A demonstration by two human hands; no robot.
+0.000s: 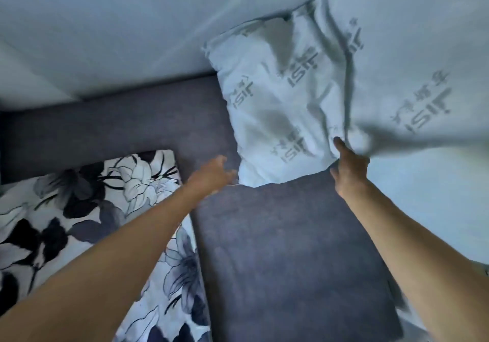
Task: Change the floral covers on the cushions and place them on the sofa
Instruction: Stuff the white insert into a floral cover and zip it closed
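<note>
A bare white cushion insert (pixel 277 98) printed with grey lettering leans against the sofa back. A second, larger white insert (pixel 418 71) overlaps it on the right. My right hand (pixel 349 164) touches the lower edge where the two inserts meet, thumb raised against the fabric. My left hand (pixel 211 175) reaches toward the lower left corner of the smaller insert, fingers relaxed and holding nothing. A cushion in a black-and-white floral cover (pixel 87 204) lies on the seat at the left, partly under my left forearm.
The grey sofa seat (pixel 285 257) stretches between my arms, with its grey backrest (pixel 119 124) behind the floral cushion. A pale wall (pixel 132 29) rises behind the sofa.
</note>
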